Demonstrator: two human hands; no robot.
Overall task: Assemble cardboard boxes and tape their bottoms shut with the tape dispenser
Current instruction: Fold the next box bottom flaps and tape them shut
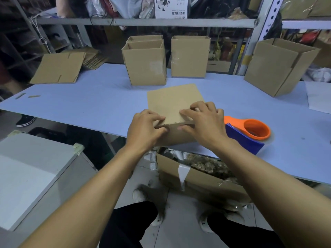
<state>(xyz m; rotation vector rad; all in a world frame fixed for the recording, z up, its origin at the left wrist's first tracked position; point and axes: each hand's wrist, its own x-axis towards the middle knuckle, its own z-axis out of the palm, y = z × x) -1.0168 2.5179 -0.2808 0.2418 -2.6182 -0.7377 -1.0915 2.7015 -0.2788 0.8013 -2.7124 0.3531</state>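
Cardboard fills most of what I see: my box point(172, 111) sits at the near edge of the blue table point(89, 104), its top face turned up toward me and its near side hanging just over the table edge. My left hand point(145, 127) grips the near left corner of it, fingers curled over the top edge and thumb against the front. My right hand point(202, 120) lies over the near right part, fingers bent and pressing down on the top face, thumb tucked along the front fold. Just beside my right hand, touching or nearly touching the box, lies the tape dispenser point(249, 133), orange with a blue body, resting on the table. Farther back stand three finished boxes, open at the top: two close together point(145, 65), one behind the other, and a third point(189, 58) just to their right. A bigger open box point(279, 67) stands tilted at the far right. At the far left lies a stack of flat boxes point(57, 68). Under the table edge sits a box of scraps point(200, 178) on the floor, near my shoes.
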